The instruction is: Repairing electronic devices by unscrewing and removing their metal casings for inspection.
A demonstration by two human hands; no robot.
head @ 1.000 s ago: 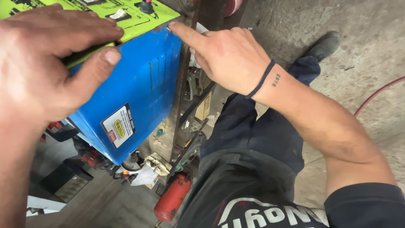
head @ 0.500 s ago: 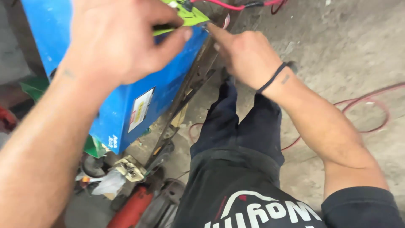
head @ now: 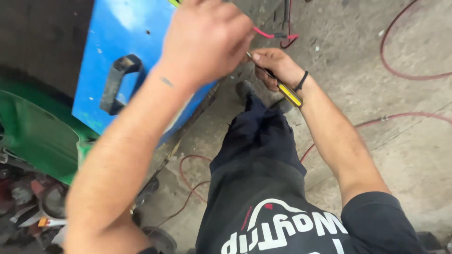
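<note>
The blue metal case [head: 122, 61], black handle [head: 117, 82] facing up, stands on the concrete floor [head: 405, 141] beside a green bin [head: 37, 131]. The left hand [head: 205, 40] rests at the case's upper right corner, fingers curled shut. The right hand [head: 275, 68] grips a yellow-handled screwdriver [head: 282, 87], its tip toward that corner.

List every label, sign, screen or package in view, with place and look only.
Printed design: on the black shirt at the bottom middle, white block shapes under a white arc, small red marks.
Blue machine case, upper left: no label shows on its visible faces.
No screens, signs or packages.
</note>
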